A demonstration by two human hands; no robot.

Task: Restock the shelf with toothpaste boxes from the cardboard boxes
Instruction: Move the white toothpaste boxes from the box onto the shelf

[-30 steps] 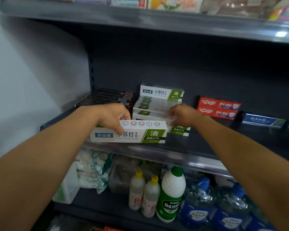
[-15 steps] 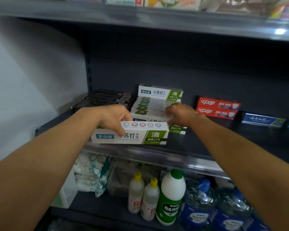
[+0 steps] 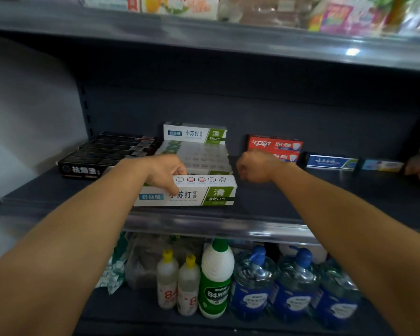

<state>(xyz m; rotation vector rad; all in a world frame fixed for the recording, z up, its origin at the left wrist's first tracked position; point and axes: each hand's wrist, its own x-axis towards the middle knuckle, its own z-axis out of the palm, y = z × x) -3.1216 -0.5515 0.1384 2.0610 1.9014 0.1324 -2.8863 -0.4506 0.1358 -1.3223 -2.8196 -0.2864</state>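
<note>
A white and green toothpaste box (image 3: 204,194) lies lengthwise near the front of the dark grey shelf (image 3: 277,204). My left hand (image 3: 164,172) grips it from above, thumb on its front face. Just behind it is a stack of the same white and green boxes (image 3: 199,155), with one more standing at the back (image 3: 194,135). My right hand (image 3: 255,168) hovers to the right of that stack with its fingers curled into a fist, and nothing shows in it. No cardboard box is in view.
Black toothpaste boxes (image 3: 107,154) fill the shelf's left end. Red boxes (image 3: 274,144) and blue boxes (image 3: 330,162) stand at the right. Bare shelf lies in front of them. Bleach bottles (image 3: 216,280) and blue jugs (image 3: 252,287) crowd the shelf below. Another shelf (image 3: 228,44) hangs overhead.
My left hand has slid the box further onto the shelf, up against the stack. My right hand has come off the stacked box and drawn right into a fist.
</note>
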